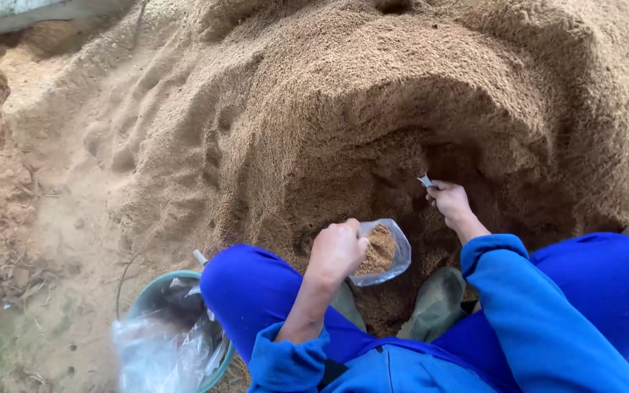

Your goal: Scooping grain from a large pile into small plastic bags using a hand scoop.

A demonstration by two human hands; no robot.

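The person crouches at the foot of a big mound of brown sawdust-like grain [373, 87], knees in blue trousers, olive boots [438, 306] planted in the hollow dug into its face. The left hand [336, 249] is closed in a fist around the gathered mouth of a small clear plastic bag [386, 251], which hangs just in front of the knees and is already part-filled with the brown material. The right hand [447, 200] is curled shut on a small pale tool [424, 180], likely a scoop or spoon, whose tip is pressed into the dark back wall of the hollow. Beside the left knee, on the ground at the lower left, sits a green bucket [147, 295] with crumpled clear plastic [158, 346] inside. The overhanging lip of the mound above the hollow looks loose, so digging deeper at its base could well bring material sliding down over the hand and bag. The bag's mouth is pinched rather narrow, so a scoop tipped in carelessly may spill past it, and a thin bag gripped by one edge could slip as it grows heavier.
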